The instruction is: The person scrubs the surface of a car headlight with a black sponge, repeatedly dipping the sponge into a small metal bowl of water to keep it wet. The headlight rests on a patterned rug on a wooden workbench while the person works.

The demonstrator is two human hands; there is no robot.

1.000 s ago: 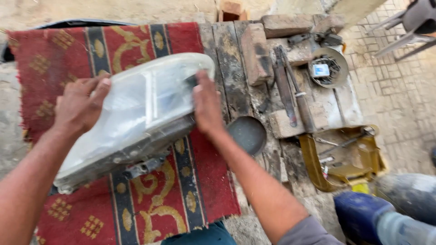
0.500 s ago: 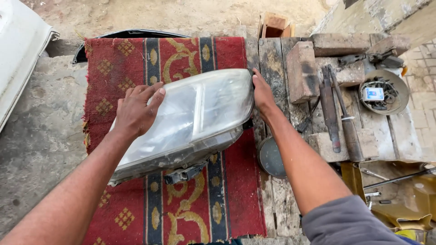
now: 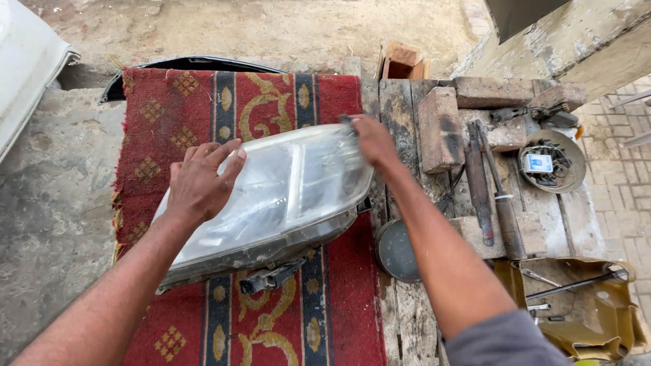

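Observation:
A large car headlight [image 3: 285,196] with a cloudy clear lens and a grey housing lies on a red patterned rug [image 3: 183,102]. My left hand [image 3: 200,179] rests flat on the left part of the lens, fingers spread. At the headlight's upper right corner, my right hand [image 3: 369,139] grips the edge. A black bracket [image 3: 268,278] sticks out under the housing toward me.
Right of the rug are dirty wooden planks [image 3: 400,102] with bricks [image 3: 437,125], long metal tools [image 3: 488,186], a round dish of small parts [image 3: 553,163] and a dark round pan [image 3: 393,251]. A yellow container with tools [image 3: 576,305] sits lower right. Concrete [image 3: 47,203] lies left.
The headlight has come down onto the rug and shifted slightly. My right hand moved from its right side up to the top right corner. The view swung left and steadied.

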